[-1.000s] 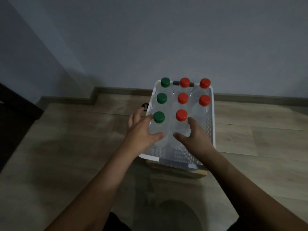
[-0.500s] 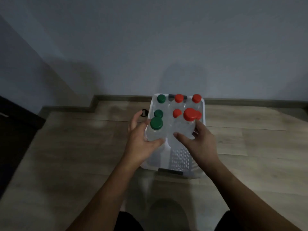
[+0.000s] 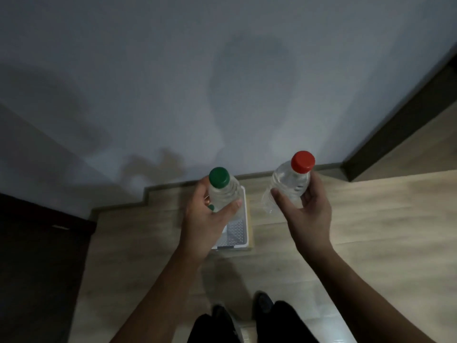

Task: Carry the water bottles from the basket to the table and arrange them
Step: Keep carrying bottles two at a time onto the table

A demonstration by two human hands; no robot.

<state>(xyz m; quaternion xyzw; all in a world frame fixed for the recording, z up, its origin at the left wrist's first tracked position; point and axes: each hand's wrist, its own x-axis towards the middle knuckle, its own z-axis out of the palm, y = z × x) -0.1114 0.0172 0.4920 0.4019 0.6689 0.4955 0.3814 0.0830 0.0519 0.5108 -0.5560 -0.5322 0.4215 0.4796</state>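
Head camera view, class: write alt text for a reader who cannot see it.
Seen from above, a person holds two clear water bottles: a green-capped bottle in the left hand and a red-capped bottle in the right hand. A white basket sits on the wooden floor below, by a grey wall.

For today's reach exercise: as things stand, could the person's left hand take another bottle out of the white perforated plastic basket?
Probably not: the left hand is already wrapped around the green-capped clear plastic bottle, held above the white perforated plastic basket.
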